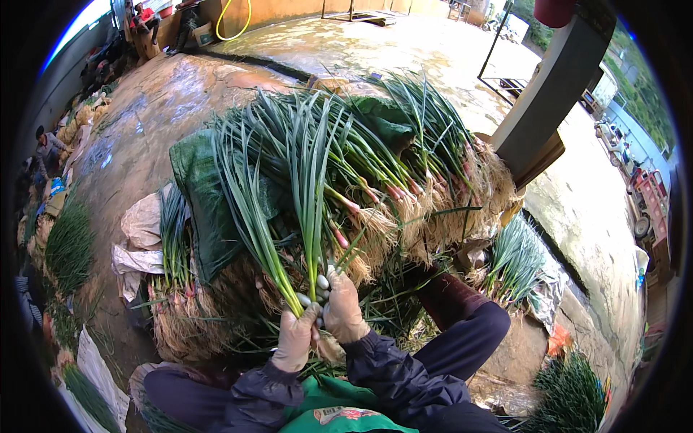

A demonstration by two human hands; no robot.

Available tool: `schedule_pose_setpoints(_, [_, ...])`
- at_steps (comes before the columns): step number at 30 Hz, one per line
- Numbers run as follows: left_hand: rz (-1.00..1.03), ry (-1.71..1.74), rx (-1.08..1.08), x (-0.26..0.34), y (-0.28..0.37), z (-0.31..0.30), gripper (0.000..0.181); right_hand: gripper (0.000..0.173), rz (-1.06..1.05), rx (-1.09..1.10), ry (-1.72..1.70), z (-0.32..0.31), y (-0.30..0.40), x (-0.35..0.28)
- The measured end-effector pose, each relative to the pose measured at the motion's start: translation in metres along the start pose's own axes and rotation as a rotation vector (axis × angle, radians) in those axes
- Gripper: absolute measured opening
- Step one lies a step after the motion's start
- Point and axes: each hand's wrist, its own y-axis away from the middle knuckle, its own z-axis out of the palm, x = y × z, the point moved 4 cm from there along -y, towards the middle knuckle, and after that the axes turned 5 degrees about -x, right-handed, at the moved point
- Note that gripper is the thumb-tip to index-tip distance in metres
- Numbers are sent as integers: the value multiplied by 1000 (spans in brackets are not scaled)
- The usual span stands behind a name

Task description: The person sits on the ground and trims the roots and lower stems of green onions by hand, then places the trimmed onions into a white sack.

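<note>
Both my hands wear thin pale gloves and meet low in the middle of the view. My left hand (294, 336) is closed around the lower stalks of a green garlic plant (265, 260), its leaves pointing up and away. Beside it, my right hand (345, 308) grips a second green garlic plant (312, 233) near its base. Pale grey, smooth tips cover several fingers between the hands. Whitish roots (328, 347) show just under the hands. Ahead lies a large heap of green garlic (373, 157) with pinkish stems and long tan roots, on and beside a dark green woven sack (203, 200).
Smaller garlic bundles lie at left (176, 243) and right (514, 260). A grey post (552, 86) rises behind the heap at the right. More green piles line the left edge, where a person (48, 149) is at work. A yellow hose (234, 37) hangs at the back wall.
</note>
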Motion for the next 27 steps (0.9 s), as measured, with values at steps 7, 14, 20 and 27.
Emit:
schedule_pose_setpoints(7, [130, 298, -413, 68, 27, -55, 28, 34, -195, -523, 1493, -16, 15, -32])
schedule_pose_setpoints(14, [-42, 224, -161, 80, -38, -14, 50, 27, -1114, -35, 1719, 38, 28, -109])
schedule_pose_setpoints(20, [4, 144, -144, 41, -93, 9, 5, 25, -561, -205, 1208, 13, 19, -83])
schedule_pose_setpoints(27, [79, 194, -234, 68, -21, -12, 55, 24, -1194, 23, 1717, 24, -19, -128])
